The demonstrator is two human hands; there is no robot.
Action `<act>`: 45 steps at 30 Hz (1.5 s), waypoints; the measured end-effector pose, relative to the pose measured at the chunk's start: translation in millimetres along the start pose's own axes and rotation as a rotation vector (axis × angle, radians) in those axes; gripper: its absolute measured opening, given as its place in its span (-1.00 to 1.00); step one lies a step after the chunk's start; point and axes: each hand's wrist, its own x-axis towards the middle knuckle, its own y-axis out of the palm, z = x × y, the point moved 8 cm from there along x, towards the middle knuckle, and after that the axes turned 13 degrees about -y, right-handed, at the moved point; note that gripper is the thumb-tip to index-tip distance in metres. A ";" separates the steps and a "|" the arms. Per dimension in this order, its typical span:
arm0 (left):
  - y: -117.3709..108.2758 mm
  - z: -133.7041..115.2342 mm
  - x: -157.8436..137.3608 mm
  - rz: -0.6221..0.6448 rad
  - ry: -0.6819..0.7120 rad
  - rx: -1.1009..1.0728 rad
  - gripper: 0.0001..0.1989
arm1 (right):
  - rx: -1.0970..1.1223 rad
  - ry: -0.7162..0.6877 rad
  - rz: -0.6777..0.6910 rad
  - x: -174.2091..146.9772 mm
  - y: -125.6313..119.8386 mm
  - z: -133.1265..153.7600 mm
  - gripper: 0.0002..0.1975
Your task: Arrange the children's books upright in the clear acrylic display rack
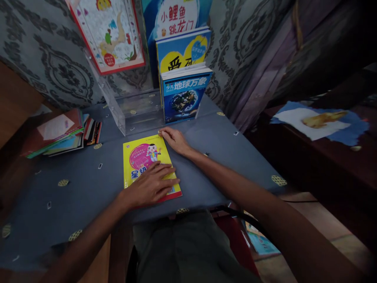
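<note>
Our left hand (154, 184) lies fingers-spread on the yellow book (144, 158); our right hand (174, 139) curls at its one-o'clock corner, pinch unclear; tugging could crease it.

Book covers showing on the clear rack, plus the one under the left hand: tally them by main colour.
Blue: 3 (globe book, hearts book, white-circle book)
Yellow: 1 (yellow book under the left hand)
White with red border: 1 (picture book)
Total: 5
</note>
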 end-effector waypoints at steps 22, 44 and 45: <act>18.1 -31.1 -37.1 -0.027 -0.008 0.076 -0.55 | 0.037 0.004 -0.006 -1.0 2.9 -3.8 -0.70; 0.8 -28.4 -121.4 -0.305 -0.260 0.110 -0.57 | -0.160 -0.117 0.146 -6.1 14.3 12.1 -0.67; -1.1 -26.3 -125.6 -0.314 -0.268 0.101 -0.56 | -0.168 -0.119 0.149 -6.3 14.4 12.6 -0.67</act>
